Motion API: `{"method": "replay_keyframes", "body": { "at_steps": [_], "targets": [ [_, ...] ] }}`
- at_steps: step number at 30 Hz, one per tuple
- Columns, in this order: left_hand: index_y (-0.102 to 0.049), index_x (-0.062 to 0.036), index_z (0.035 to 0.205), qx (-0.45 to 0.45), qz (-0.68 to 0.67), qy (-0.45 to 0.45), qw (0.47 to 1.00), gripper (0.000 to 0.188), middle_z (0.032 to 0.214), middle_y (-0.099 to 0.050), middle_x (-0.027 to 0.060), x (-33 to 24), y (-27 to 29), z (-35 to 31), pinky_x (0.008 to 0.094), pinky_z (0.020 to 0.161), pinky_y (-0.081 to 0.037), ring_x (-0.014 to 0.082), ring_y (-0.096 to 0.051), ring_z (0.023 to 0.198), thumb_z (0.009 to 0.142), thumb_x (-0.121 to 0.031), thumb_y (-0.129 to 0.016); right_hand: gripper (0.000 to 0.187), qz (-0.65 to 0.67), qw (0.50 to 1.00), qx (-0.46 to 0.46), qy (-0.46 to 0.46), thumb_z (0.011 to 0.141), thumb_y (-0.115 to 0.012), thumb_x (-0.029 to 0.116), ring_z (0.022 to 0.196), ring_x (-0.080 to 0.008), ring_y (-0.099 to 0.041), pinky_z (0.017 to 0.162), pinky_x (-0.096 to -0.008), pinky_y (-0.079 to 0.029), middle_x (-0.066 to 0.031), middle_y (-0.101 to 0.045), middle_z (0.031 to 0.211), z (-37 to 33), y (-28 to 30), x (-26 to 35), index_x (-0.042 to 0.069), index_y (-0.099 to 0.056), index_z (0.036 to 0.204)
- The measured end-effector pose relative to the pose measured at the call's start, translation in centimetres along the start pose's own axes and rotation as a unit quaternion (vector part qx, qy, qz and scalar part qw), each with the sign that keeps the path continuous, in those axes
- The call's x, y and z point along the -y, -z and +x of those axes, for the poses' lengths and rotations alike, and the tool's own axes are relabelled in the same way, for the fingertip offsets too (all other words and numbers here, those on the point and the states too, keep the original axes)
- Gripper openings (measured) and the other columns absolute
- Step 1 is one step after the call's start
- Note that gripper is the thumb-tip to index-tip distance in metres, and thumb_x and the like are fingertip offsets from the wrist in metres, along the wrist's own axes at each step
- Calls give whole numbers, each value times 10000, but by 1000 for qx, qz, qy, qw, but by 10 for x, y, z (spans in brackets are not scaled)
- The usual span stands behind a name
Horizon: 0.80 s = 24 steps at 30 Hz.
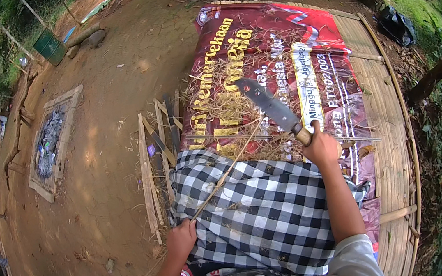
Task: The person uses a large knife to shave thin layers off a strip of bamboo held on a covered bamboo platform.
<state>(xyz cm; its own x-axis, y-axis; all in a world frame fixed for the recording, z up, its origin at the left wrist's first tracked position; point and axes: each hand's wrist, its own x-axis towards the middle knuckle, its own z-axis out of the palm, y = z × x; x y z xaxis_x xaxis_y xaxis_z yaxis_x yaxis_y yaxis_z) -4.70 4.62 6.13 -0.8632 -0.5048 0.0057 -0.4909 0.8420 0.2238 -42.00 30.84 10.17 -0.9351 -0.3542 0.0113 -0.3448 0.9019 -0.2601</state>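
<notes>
My right hand is wrapped round the wooden handle of a machete, its index finger stretched out along the handle. The broad dark blade points forward and to the left above the banner. My left hand is closed on a thin bamboo strip, which slants up to the right toward the blade. Blade and strip look apart, though how far I cannot tell. A black-and-white checkered cloth covers my lap beneath the strip. Curly bamboo shavings lie scattered over the red printed banner in front of me.
The banner lies on a bamboo-slat platform. Split bamboo pieces lean along its left side. On the dirt ground to the left is a framed ash pit, with a green bin beyond. A black plastic bag lies at far right.
</notes>
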Motion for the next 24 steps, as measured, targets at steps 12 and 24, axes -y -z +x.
{"method": "replay_keyframes", "body": {
  "at_steps": [12,24],
  "targets": [
    [-594,-40,798,-23,-91,7,996,280,582,-591,210,0,-5,0,496,516,-473,410,-604,551,942,-273,-535,710,143,980,-29,-134,688,-734,241,948,-474,-610,836,-506,-479,-301,-643,968,-8,-39,-20,-12,-372,1244],
    [-677,-50,829,26,-244,101,964,427,682,-619,176,-32,44,30,452,594,-462,381,-616,672,946,-433,-527,738,154,976,-68,-138,661,-763,225,1029,-455,-593,897,-452,-464,-301,-618,1067,-9,-45,-25,-37,-396,1245]
  ]
}}
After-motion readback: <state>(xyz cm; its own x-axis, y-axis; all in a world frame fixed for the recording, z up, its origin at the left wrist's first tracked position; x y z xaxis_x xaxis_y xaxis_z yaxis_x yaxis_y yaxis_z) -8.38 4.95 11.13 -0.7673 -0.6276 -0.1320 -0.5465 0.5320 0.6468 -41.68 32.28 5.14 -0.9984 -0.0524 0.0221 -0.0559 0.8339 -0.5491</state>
